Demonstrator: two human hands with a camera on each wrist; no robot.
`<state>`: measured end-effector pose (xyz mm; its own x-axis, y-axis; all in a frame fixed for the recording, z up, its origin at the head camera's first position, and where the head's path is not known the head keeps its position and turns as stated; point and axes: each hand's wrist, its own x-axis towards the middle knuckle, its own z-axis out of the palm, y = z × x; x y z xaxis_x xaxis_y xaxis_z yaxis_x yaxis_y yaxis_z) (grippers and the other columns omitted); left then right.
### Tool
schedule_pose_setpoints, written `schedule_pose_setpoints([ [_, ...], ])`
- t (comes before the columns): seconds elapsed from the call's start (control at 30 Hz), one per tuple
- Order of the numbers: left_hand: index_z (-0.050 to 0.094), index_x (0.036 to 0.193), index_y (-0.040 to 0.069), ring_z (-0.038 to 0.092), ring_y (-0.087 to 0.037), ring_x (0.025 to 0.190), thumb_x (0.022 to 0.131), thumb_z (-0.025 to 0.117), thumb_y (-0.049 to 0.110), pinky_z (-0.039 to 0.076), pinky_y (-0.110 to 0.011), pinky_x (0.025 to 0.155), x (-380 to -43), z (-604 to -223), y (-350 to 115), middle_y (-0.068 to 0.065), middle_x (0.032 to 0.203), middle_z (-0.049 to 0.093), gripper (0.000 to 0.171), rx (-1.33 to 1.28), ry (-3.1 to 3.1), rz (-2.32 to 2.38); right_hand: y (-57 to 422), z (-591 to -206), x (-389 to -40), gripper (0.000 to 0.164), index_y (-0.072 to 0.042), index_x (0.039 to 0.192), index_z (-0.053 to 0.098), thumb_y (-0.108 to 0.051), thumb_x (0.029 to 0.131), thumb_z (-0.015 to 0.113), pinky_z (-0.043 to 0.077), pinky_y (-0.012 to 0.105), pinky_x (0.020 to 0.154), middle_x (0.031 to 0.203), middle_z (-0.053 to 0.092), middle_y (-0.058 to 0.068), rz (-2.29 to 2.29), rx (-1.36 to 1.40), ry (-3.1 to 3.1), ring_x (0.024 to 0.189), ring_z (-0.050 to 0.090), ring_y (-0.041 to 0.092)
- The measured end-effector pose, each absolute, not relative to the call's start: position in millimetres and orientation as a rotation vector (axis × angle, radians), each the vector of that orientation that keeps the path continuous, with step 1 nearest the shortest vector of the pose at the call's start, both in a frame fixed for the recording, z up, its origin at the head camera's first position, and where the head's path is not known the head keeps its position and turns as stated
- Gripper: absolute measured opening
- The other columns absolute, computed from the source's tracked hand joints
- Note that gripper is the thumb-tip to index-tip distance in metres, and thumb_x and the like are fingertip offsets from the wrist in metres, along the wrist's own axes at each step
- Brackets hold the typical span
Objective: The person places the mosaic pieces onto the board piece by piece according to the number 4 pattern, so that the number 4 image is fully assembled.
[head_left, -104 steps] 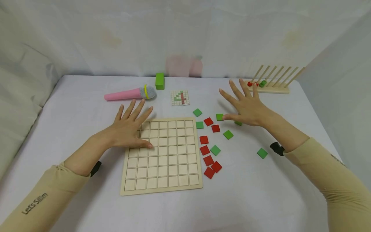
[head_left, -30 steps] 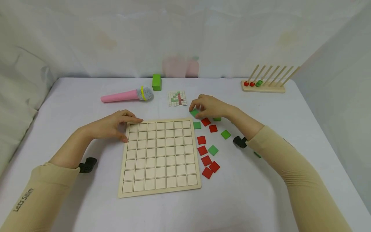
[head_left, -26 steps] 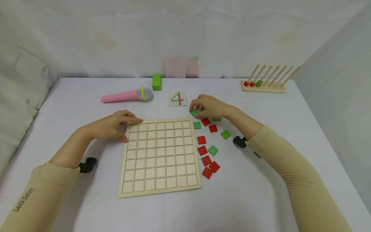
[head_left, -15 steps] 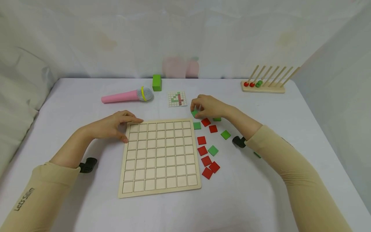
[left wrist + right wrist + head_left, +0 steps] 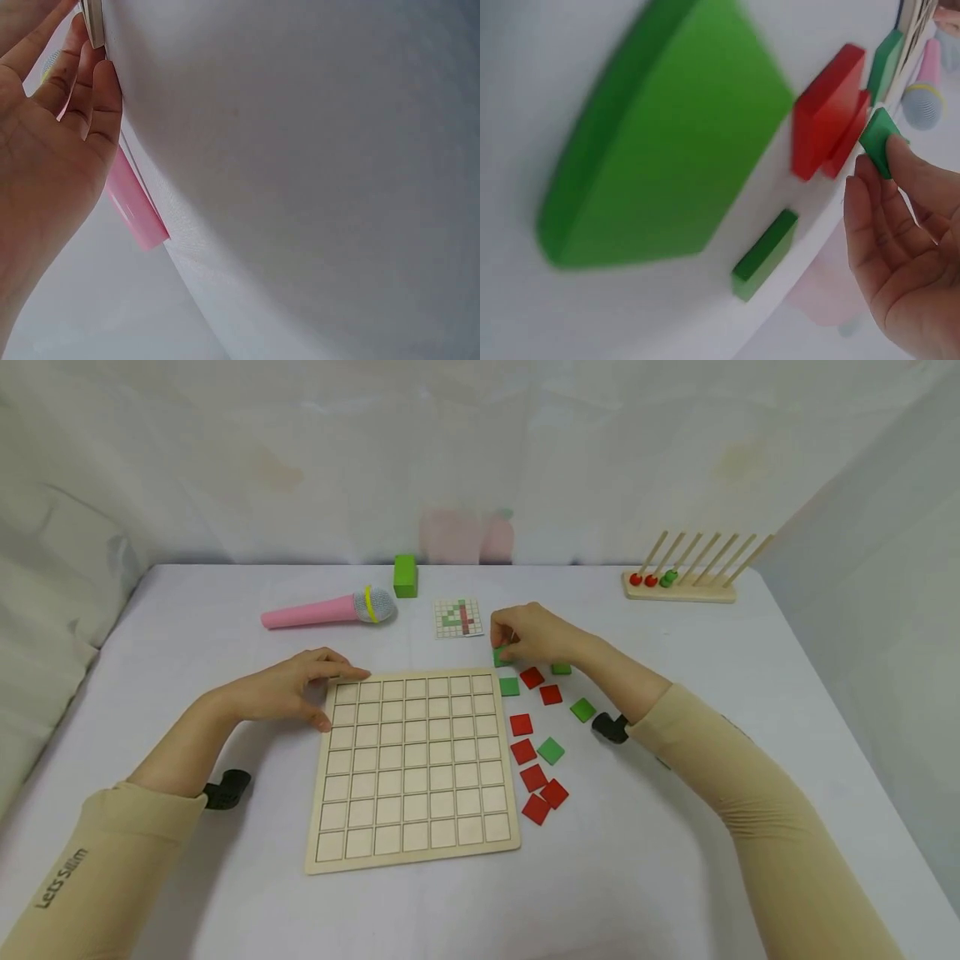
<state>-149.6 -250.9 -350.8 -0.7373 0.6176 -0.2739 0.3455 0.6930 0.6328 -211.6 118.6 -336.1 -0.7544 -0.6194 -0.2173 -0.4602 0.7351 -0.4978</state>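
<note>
My left hand (image 5: 296, 685) rests at the far left corner of a wooden grid board (image 5: 321, 810), index finger along the far edge and thumb at the left edge. In the left wrist view, its fairly straight fingers (image 5: 105, 97) meet the board's edge (image 5: 94, 26). Past the board's far right corner, my right hand (image 5: 542, 633) pinches a green square tile (image 5: 879, 139) between thumb and fingers. The tile stands tilted up, partly covered by the fingers in the head view. Another green tile (image 5: 509, 687) lies just below it, beside the board.
Several red tiles (image 5: 523, 752) and green tiles (image 5: 582, 710) lie right of the board. Behind it are a patterned grid card (image 5: 458, 618), a pink toy microphone (image 5: 315, 612) and a green block (image 5: 406, 577). A wooden peg rack (image 5: 678, 589) with red and green beads stands back right.
From spread above the table, my left hand has come to the board's corner and my right hand to the green tile. Over the last second the right hand has tilted that tile up.
</note>
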Motion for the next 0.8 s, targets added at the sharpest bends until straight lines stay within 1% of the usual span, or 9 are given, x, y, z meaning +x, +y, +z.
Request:
schedule_pose_setpoints([
  [0.07,0.050,0.134,0.028,0.041,-0.016,0.112,0.064,0.082,0.024,0.034,-0.036,0.092,-149,-350,-251,0.000,0.128,0.046,0.077,0.725,2.434,0.763,116,-335,-210,0.010,-0.013,0.092,0.060,-0.011,0.084,0.067,0.047,0.029,0.079,0.091,0.064,0.002,-0.632,-0.834,2.563,0.086,0.057,0.017],
  [0.13,0.050,0.134,0.027,0.041,-0.017,0.113,0.065,0.082,0.022,0.033,-0.038,0.093,-149,-349,-250,-0.001,0.128,0.046,0.076,0.730,2.430,0.764,112,-333,-209,0.011,-0.013,0.094,0.062,-0.012,0.084,0.067,0.047,0.028,0.077,0.089,0.063,0.002,-0.674,-0.830,2.551,0.084,0.057,0.017],
  [0.23,0.050,0.134,0.027,0.040,-0.018,0.116,0.065,0.082,0.022,0.032,-0.040,0.095,-149,-348,-250,-0.002,0.128,0.046,0.076,0.716,2.424,0.773,106,-329,-205,0.013,-0.014,0.096,0.064,-0.013,0.084,0.067,0.048,0.027,0.077,0.088,0.062,0.002,-0.724,-0.841,2.521,0.082,0.059,0.017],
  [0.4,0.050,0.133,0.027,0.039,-0.018,0.118,0.065,0.081,0.020,0.031,-0.041,0.096,-148,-346,-249,-0.001,0.129,0.045,0.075,0.714,2.420,0.777,93,-326,-202,0.012,-0.016,0.094,0.067,-0.014,0.083,0.069,0.049,0.027,0.079,0.087,0.063,0.002,-0.782,-0.875,2.465,0.082,0.061,0.015],
  [0.57,0.051,0.133,0.026,0.039,-0.018,0.116,0.066,0.081,0.019,0.031,-0.038,0.094,-148,-347,-249,-0.002,0.128,0.046,0.074,0.714,2.418,0.786,79,-325,-200,0.012,-0.018,0.094,0.068,-0.016,0.082,0.070,0.048,0.027,0.080,0.085,0.064,0.000,-0.799,-0.915,2.432,0.081,0.061,0.014],
  [0.8,0.050,0.133,0.028,0.040,-0.017,0.115,0.065,0.081,0.018,0.032,-0.038,0.094,-150,-353,-251,0.001,0.127,0.046,0.075,0.713,2.433,0.757,63,-323,-199,0.011,-0.021,0.091,0.069,-0.016,0.081,0.070,0.046,0.025,0.074,0.079,0.061,-0.002,-0.797,-0.952,2.408,0.078,0.060,0.013],
])
